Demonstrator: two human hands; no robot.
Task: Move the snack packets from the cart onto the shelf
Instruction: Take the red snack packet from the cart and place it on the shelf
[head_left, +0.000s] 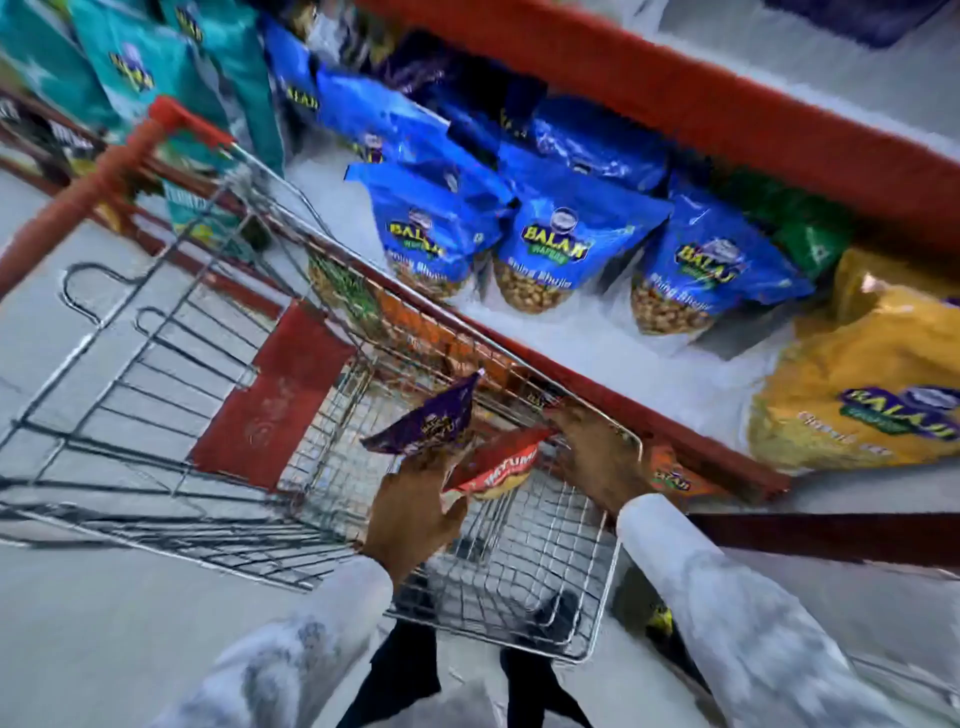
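A wire shopping cart (156, 364) with a red handle stands beside a white shelf (597, 343) edged in red. My left hand (415, 509) is inside the cart's basket, closed on a purple snack packet (426, 421) and a red snack packet (498, 462), both lifted above the basket floor. My right hand (592, 452) rests at the cart's far rim, its fingers touching the red packet's upper end. The picture is blurred, so the right hand's grip is unclear. Orange packets (441, 332) lie along the cart's far side.
Blue Balaji packets (550, 249) stand in rows on the shelf, a large yellow packet (862, 395) lies at its right end, and teal packets (156, 67) stand at the far left. A red shelf board (727, 114) overhangs above. An orange packet (675, 478) sits on the lower shelf.
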